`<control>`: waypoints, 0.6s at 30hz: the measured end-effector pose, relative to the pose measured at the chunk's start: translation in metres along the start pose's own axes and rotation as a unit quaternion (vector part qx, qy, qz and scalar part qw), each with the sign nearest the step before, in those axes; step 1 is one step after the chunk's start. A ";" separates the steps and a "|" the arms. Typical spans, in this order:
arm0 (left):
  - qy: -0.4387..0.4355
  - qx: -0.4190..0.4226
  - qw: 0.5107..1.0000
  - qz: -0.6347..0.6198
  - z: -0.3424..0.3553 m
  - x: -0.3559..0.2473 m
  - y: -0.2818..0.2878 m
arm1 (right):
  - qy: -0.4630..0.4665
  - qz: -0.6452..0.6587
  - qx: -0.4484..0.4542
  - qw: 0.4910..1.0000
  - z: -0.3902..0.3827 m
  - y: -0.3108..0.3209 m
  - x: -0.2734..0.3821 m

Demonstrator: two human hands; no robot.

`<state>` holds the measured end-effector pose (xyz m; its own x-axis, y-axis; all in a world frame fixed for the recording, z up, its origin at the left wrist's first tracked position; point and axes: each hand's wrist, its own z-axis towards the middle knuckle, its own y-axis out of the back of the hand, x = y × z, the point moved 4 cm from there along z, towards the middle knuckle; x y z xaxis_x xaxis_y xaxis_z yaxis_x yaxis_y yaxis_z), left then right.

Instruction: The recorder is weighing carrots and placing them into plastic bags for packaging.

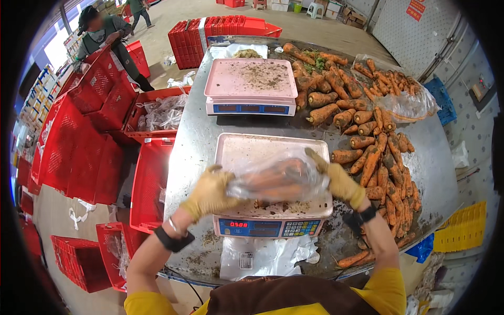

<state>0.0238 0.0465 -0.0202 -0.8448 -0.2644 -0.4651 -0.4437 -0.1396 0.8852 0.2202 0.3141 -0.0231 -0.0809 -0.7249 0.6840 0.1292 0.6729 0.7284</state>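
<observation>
Between my gloved hands is a clear plastic bag of carrots (275,178), held lengthwise over the pan of the near digital scale (247,144). My left hand (210,190) closes on the bag's left end. At the other end my right hand (342,181) grips the plastic. Motion blurs the bag, and I cannot tell whether it touches the pan. Dirt and bits lie on the pan, and the scale's red display is lit. Loose, soil-covered carrots (370,157) are heaped right beside my right hand.
A second scale (252,79) with a dirty pink pan stands beyond. White plastic bags (249,257) lie at the table's near edge. Red crates (152,184) crowd the left side, with a person (102,37) behind them. An open clear bag (409,105) lies far right by smaller carrots.
</observation>
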 end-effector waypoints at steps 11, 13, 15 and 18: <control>0.286 -0.052 0.929 -0.229 0.010 -0.022 0.015 | 0.030 -0.033 -0.235 0.971 0.002 -0.001 0.028; 0.235 -0.077 0.895 -0.370 0.006 -0.020 0.044 | -0.058 0.173 -0.102 0.978 0.009 0.032 0.056; 0.211 -0.054 0.872 -0.439 -0.009 -0.032 0.063 | -0.130 0.260 -0.009 0.957 -0.008 0.047 0.086; 0.236 0.045 0.865 -0.441 -0.054 -0.063 0.088 | -0.160 0.218 0.083 0.959 -0.046 0.053 0.138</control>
<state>0.0538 -0.0009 0.0866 0.0406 -0.4556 -0.8893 -0.8924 -0.4168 0.1728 0.2609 0.2428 0.1079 -0.3579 -0.3045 0.8827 0.0626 0.9354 0.3480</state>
